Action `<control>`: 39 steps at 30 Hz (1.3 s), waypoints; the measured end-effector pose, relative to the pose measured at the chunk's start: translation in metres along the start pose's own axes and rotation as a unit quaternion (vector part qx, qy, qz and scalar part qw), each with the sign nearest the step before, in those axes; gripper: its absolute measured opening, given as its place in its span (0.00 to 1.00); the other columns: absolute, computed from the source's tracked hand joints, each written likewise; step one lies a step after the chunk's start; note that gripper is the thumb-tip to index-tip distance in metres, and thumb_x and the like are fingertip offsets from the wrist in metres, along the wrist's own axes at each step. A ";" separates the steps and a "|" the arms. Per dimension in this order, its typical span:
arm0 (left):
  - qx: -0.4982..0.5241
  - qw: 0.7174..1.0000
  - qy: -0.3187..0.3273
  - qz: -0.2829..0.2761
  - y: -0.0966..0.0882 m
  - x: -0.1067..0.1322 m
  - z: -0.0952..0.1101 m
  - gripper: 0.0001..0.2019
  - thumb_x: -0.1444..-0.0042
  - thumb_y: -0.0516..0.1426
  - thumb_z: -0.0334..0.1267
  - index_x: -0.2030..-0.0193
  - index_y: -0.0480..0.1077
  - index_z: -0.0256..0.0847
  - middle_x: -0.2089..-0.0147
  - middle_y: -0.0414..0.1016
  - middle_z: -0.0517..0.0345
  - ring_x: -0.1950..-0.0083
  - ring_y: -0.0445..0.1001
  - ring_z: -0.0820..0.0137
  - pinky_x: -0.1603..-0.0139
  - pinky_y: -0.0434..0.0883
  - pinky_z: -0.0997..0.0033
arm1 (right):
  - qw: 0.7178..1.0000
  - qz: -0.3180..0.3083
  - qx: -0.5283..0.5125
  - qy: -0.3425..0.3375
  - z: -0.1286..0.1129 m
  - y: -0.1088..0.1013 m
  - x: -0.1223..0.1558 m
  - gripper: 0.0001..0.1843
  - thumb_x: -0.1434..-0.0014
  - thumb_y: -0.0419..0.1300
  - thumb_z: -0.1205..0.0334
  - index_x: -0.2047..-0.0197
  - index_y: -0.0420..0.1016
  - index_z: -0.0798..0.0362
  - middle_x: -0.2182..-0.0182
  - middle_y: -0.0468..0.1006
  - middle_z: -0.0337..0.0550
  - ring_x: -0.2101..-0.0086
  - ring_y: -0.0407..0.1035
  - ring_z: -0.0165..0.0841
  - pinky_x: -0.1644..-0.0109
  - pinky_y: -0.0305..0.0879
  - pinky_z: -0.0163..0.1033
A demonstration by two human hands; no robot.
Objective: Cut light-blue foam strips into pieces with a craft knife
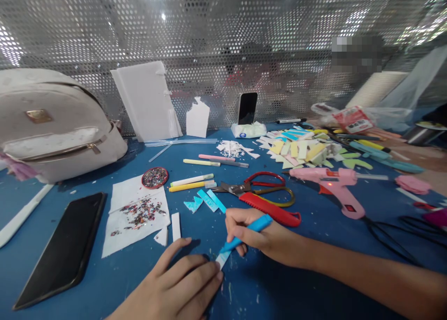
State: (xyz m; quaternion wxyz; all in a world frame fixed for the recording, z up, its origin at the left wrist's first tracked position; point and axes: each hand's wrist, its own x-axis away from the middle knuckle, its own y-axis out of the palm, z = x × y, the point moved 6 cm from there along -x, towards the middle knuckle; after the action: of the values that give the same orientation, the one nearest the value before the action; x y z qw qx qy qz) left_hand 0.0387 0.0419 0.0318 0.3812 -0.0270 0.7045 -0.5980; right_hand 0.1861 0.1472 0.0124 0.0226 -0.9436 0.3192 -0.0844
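In my right hand is a blue marker, held like a pen with its lower end on a small white foam strip. The strip is part blue. My left hand lies with fingers stretched out on the table, its fingertips at the near end of the strip. Beyond the hands are several blue-coloured foam pieces. A plain white strip lies above my left index finger. Scissors with red and yellowish handles and a red utility knife lie beyond my right hand.
A phone and a glitter-covered paper lie left, near a pale backpack. Several markers are in the middle. A pink glue gun with a black cable sits right, before a pile of cut foam pieces.
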 end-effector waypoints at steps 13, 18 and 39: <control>-0.014 1.000 0.000 0.009 0.000 0.001 0.000 0.12 0.29 0.53 0.40 0.46 0.74 0.40 0.48 0.78 0.65 0.48 0.74 0.74 0.23 0.42 0.60 | 1.000 -0.014 0.009 0.017 -0.001 0.003 0.001 0.24 0.36 0.55 0.43 0.71 0.68 0.56 0.78 0.68 0.37 0.78 0.65 0.28 0.72 0.60 0.32; -0.017 1.000 0.002 0.004 0.000 0.002 0.001 0.13 0.27 0.51 0.39 0.45 0.75 0.40 0.48 0.79 0.64 0.47 0.73 0.74 0.23 0.41 0.59 | 0.999 0.009 0.037 0.007 -0.003 0.000 0.001 0.21 0.34 0.52 0.49 0.71 0.69 0.56 0.78 0.67 0.36 0.78 0.64 0.27 0.71 0.59 0.32; -0.006 1.000 -0.002 0.029 -0.001 0.001 0.000 0.14 0.27 0.49 0.35 0.47 0.75 0.39 0.50 0.79 0.63 0.48 0.74 0.73 0.23 0.41 0.59 | 0.999 -0.027 0.025 -0.005 -0.002 0.003 0.001 0.23 0.34 0.54 0.47 0.72 0.69 0.56 0.77 0.69 0.37 0.78 0.66 0.27 0.72 0.61 0.32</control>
State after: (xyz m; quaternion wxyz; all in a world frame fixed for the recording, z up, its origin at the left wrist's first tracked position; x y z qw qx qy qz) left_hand 0.0377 0.0406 0.0322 0.3997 -0.0098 0.7080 -0.5821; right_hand 0.1849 0.1438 0.0141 0.0452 -0.9516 0.2909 -0.0886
